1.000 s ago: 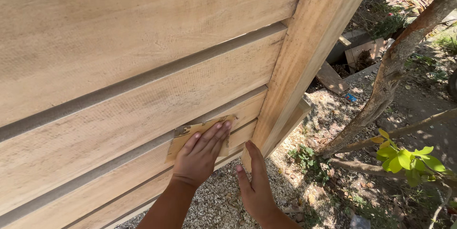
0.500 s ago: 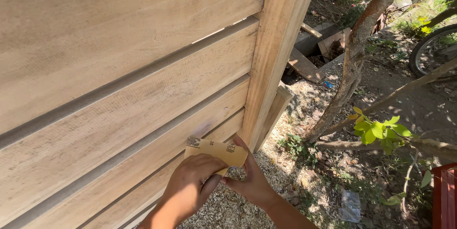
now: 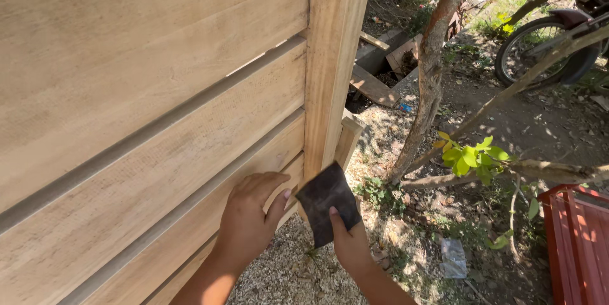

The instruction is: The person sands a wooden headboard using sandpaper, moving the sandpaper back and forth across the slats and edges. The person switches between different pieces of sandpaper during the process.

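Sandpaper sheet [image 3: 327, 202] flipped dark side out, now pinched in my right hand [image 3: 350, 241]; left hand [image 3: 248, 219] fingers curled against plank [image 3: 190, 153].

Lower centre of frame: left hand [image 3: 246, 221] and right hand [image 3: 351, 246], both bare, forearms unsleeved; no gloves, rings, or watch visible.

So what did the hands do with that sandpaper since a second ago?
The sandpaper went from under the left hand, flat on the plank, to the right hand, which now holds it dark side up by the post. The left hand let go and rests on the plank. The wooden panel looks unchanged.
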